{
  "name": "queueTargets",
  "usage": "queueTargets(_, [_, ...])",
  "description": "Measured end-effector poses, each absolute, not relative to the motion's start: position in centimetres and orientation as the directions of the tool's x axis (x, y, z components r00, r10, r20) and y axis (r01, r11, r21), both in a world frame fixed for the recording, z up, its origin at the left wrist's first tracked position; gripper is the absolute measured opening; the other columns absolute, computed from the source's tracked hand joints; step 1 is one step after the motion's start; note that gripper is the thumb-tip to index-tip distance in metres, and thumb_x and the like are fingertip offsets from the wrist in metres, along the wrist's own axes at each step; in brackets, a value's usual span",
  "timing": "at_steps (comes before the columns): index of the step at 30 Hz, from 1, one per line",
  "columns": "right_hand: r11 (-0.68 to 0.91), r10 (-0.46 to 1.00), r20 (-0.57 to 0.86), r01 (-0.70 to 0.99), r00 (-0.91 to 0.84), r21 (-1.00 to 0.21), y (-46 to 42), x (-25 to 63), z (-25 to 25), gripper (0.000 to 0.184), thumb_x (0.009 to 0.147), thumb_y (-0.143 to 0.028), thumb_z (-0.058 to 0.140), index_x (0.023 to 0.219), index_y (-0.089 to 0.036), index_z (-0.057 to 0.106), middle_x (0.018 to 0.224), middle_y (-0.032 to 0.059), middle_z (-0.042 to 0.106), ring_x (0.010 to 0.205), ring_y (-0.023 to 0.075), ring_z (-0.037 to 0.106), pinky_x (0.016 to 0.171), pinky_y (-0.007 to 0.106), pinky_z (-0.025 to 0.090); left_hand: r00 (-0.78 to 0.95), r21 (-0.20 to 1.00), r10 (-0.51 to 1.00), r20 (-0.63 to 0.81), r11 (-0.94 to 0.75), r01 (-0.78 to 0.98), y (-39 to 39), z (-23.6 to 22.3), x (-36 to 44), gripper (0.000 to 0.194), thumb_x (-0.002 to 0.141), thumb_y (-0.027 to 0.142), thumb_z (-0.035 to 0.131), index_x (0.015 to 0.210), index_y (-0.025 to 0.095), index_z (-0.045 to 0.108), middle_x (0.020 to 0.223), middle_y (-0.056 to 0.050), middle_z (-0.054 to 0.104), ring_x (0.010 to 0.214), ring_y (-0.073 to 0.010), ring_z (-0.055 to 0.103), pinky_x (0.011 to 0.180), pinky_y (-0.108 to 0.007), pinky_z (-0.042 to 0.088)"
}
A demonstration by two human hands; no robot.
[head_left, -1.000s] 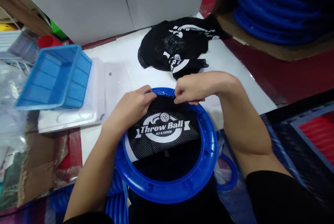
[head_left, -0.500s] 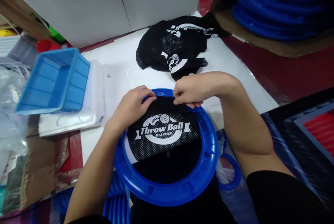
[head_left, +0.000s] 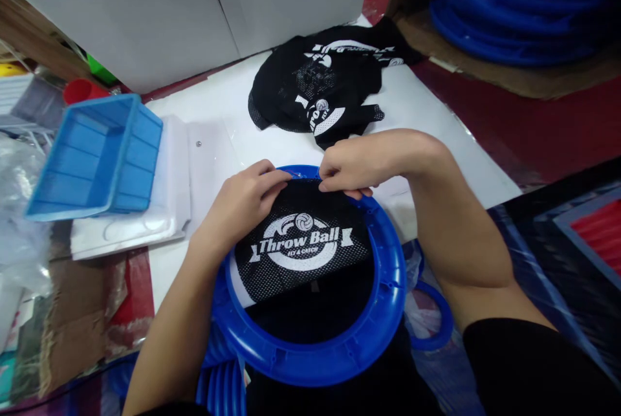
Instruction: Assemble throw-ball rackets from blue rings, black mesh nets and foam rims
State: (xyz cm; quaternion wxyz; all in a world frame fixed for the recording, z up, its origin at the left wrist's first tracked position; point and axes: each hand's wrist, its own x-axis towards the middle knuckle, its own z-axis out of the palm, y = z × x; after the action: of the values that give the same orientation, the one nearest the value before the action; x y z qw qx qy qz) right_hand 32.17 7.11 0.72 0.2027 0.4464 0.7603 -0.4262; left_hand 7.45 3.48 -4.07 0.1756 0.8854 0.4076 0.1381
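"Holding what with the left hand (head_left: 250,193)?"
"Pinching the top edge of the black mesh fabric with white 'Throw Ball' print (head_left: 305,241), just below the frame's centre."
"And with the right hand (head_left: 349,165)?"
"Pinching that same edge, curled closed, atop the round blue plastic ring (head_left: 315,365)."

Right hand (head_left: 344,167) covers part of the ring's (head_left: 315,364) far rim, left hand (head_left: 247,196) hides some mesh (head_left: 303,241); the box (head_left: 111,21) runs off the top, and the plastic (head_left: 19,189) blurs leftward!
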Motion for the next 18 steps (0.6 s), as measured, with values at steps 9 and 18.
queueTargets(9, [0.305,0.598,-0.605,0.848,-0.525,-0.434,7.3,32.3,0.9,0.031,0.099,-0.036,0.066,0.074,-0.018,0.067,0.062,0.0001,0.063,0.057,0.0133,0.052,0.061,0.031,0.033,0.675,0.229,0.736,0.052,-0.666,0.71,2.9,-3.3,7.7,0.025,0.109,0.023,0.05,0.124,0.022,0.071,0.11,-0.009,0.071,0.094,-0.0225,0.067,0.072,-0.031,0.051])
queueTargets(18, [0.329,0.661,-0.496,0.811,-0.563,-0.484,7.2,30.9,1.3,0.017,0.094,-0.022,0.061,0.078,-0.018,0.065,0.073,0.0013,0.064,0.068,0.0153,0.052,0.067,0.031,0.032,0.655,0.445,0.755,-0.008,-0.584,0.679,3.7,-3.7,7.2,0.024,0.107,0.023,0.053,0.123,0.022,0.071,0.11,-0.008,0.069,0.098,-0.0234,0.068,0.086,-0.037,0.054])
